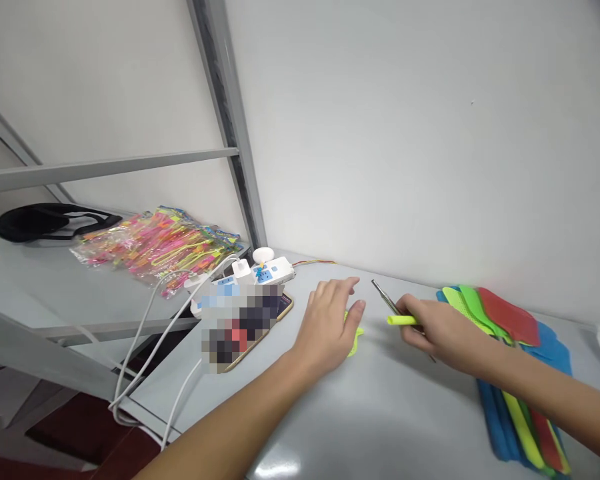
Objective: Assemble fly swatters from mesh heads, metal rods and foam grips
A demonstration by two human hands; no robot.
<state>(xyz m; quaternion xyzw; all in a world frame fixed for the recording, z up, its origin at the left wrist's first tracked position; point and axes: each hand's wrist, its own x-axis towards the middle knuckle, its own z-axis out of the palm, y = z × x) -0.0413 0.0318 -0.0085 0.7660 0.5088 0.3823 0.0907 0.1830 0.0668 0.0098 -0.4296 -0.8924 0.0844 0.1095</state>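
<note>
My left hand point(330, 320) lies flat on the grey table point(380, 413), fingers stretched out, pressing on a yellow-green mesh piece point(355, 337) that shows only at its edge. My right hand point(437, 330) is closed around a yellow-green plastic handle point(401, 321) and a thin metal rod point(384, 297) that points up and to the left. The two hands are a short way apart.
A pile of flat plastic swatters point(505, 320) in blue, green, yellow and red lies under my right forearm. A phone point(247, 327), a white power strip point(267, 270) with cables, a bag of colourful toys point(155, 247) and a black bag point(50, 223) lie left. The wall stands close behind.
</note>
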